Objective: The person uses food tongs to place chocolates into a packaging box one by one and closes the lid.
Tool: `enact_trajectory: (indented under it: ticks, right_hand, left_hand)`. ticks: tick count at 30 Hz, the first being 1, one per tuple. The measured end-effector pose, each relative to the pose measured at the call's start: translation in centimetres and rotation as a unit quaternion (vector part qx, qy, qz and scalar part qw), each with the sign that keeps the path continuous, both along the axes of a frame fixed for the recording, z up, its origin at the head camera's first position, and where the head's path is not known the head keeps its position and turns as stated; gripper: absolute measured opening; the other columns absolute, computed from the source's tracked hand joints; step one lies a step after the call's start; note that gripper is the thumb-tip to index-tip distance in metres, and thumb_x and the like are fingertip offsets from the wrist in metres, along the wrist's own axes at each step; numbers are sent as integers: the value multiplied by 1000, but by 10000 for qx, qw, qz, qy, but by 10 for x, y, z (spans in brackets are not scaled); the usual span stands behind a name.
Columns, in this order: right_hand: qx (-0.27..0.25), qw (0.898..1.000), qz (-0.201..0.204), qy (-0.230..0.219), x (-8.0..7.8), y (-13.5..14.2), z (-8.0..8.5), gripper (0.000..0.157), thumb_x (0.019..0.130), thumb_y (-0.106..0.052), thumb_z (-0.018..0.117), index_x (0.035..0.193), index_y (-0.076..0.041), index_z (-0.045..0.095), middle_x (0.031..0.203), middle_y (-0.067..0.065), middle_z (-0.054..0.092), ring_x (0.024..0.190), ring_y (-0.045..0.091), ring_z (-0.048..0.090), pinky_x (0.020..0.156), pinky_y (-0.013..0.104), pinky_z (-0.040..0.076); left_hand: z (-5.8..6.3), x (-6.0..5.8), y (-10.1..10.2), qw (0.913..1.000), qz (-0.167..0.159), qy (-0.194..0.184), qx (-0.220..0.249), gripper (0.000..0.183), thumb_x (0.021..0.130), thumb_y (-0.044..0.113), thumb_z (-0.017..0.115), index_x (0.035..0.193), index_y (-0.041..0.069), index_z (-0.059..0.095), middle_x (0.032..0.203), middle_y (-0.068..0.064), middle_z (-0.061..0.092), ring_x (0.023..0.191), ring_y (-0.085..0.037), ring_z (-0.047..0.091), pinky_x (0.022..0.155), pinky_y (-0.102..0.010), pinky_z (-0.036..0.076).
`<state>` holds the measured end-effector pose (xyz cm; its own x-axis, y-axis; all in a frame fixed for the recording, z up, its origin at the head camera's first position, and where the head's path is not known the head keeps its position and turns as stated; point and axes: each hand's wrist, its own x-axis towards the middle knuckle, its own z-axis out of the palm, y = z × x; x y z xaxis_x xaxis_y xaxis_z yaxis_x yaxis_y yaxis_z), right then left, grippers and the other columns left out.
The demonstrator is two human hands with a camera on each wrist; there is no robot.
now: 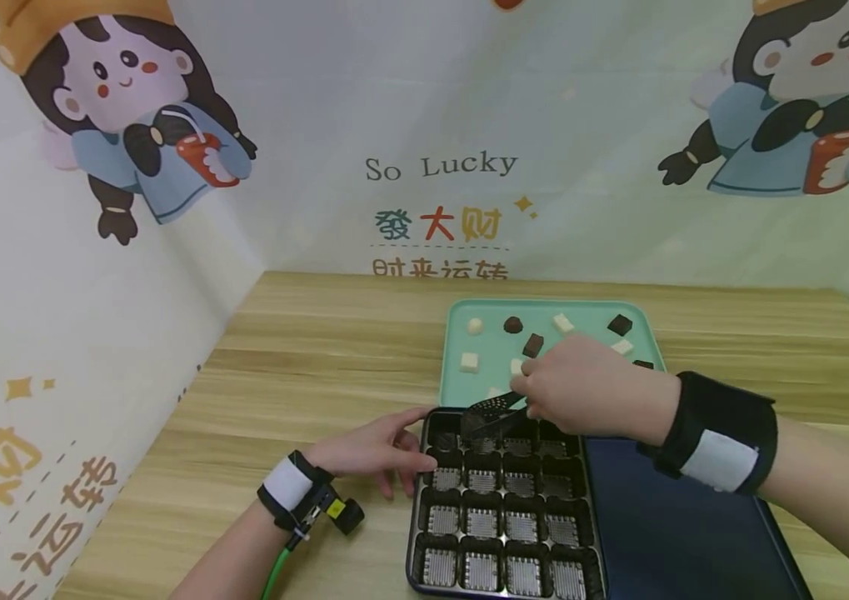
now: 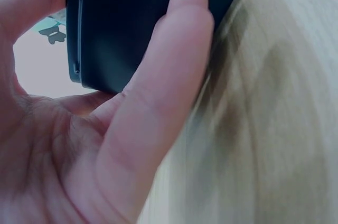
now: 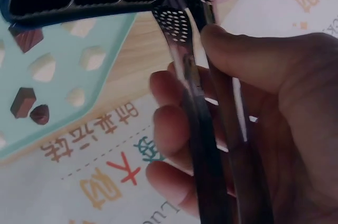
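A black divided tray [image 1: 502, 492] with rows of square compartments sits at the near middle of the table. My left hand [image 1: 379, 454] rests against its left side near the far corner; in the left wrist view, fairly straight fingers [image 2: 158, 81] touch the dark outer wall [image 2: 111, 28]. My right hand [image 1: 581, 387] holds a pair of tongs [image 3: 203, 113] with perforated tips. Those tips are over the back row of compartments, towards the left. Whether they pinch anything is hard to tell in the dark. The back-left compartment seems to hold something dark, indistinct.
Behind the divided tray lies a mint-green tray [image 1: 454, 387] with several white and dark brown chocolates spread about, partly covered by my right hand. A flat dark blue panel [image 1: 682, 517] adjoins the divided tray on the right. A printed cloth [image 1: 439, 100] hangs behind the wooden table [image 1: 304, 358].
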<state>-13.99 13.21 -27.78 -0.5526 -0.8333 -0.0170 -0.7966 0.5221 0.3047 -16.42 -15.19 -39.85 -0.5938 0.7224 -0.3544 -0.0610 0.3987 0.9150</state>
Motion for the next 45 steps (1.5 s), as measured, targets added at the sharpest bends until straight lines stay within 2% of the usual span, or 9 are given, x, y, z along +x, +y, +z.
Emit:
enact_trajectory:
  ticks: [5, 13, 18, 22, 24, 34, 37, 43, 45]
  right_hand:
    - [-8, 9999, -116, -49, 5, -9, -4, 19, 83, -16, 64, 68, -17, 52, 60, -5, 36, 47, 9, 27, 45, 23, 22]
    - [482, 9931, -71, 1065, 9, -44, -6, 40, 81, -10, 62, 51, -21, 37, 47, -7, 23, 46, 7, 20, 45, 23, 14]
    - [1539, 9754, -903, 1294, 11, -81, -12, 37, 83, -22, 60, 50, -21, 43, 44, -7, 31, 42, 7, 30, 40, 21, 23]
    - [2227, 9579, -1491, 1033, 8, -98, -16, 32, 86, -29, 56, 57, -18, 53, 48, -4, 42, 42, 10, 38, 36, 23, 27]
    - [2240, 9582, -1565, 846, 6, -100, -15, 30, 85, -32, 57, 59, -18, 55, 50, -5, 45, 43, 9, 41, 36, 22, 30]
    - [500, 9923, -978, -576, 2, -54, 6, 37, 77, -9, 59, 55, -19, 30, 51, -6, 23, 48, 9, 24, 47, 25, 19]
    - [83, 9841, -1247, -1265, 0, -31, 15, 33, 77, -7, 57, 58, -19, 33, 55, -5, 22, 50, 10, 22, 49, 26, 17]
    - [-488, 9608, -1804, -2048, -21, 27, 29, 7, 83, -26, 61, 80, -20, 62, 61, -8, 47, 50, 9, 40, 45, 25, 30]
    - [-664, 9521, -2104, -2116, -32, 51, 29, 15, 83, -28, 61, 90, -16, 66, 67, -6, 53, 54, 11, 46, 48, 28, 36]
  left_hand:
    - [1, -3, 2, 10000, -15, 12, -18, 82, 84, 28, 63, 146, 23, 9, 89, -15, 60, 70, -33, 61, 53, -44, 52]
    - [0, -5, 2, 9999, -97, 17, 84, 80, 84, 29, 63, 145, 23, 12, 88, -17, 60, 70, -34, 61, 53, -45, 52]
    - [-3, -4, 1, 10000, -35, 65, 11, 81, 84, 31, 64, 145, 22, 13, 86, -17, 60, 70, -34, 61, 54, -46, 52]
    - [-5, -3, 1, 9999, -13, 72, -71, 81, 83, 33, 64, 145, 23, 13, 85, -17, 60, 70, -34, 61, 54, -46, 51]
    - [-4, -3, 0, 9999, -25, 76, -85, 81, 83, 33, 64, 145, 23, 13, 86, -17, 60, 71, -34, 61, 54, -46, 51]
    - [-7, -1, 3, 9999, -13, 150, -79, 83, 83, 34, 64, 146, 20, 10, 86, -16, 60, 70, -33, 61, 54, -46, 52]
    - [-6, -1, 5, 9996, -32, 238, -118, 85, 83, 33, 64, 146, 19, 9, 86, -15, 60, 69, -32, 61, 53, -45, 52]
    - [-2, 2, 7, 9998, -16, 153, -87, 84, 84, 32, 63, 146, 17, 7, 79, -16, 63, 64, -34, 62, 52, -44, 51]
    - [-1, 2, 7, 10000, -12, 72, -53, 84, 85, 32, 62, 146, 17, 6, 74, -18, 63, 62, -35, 62, 52, -44, 51]
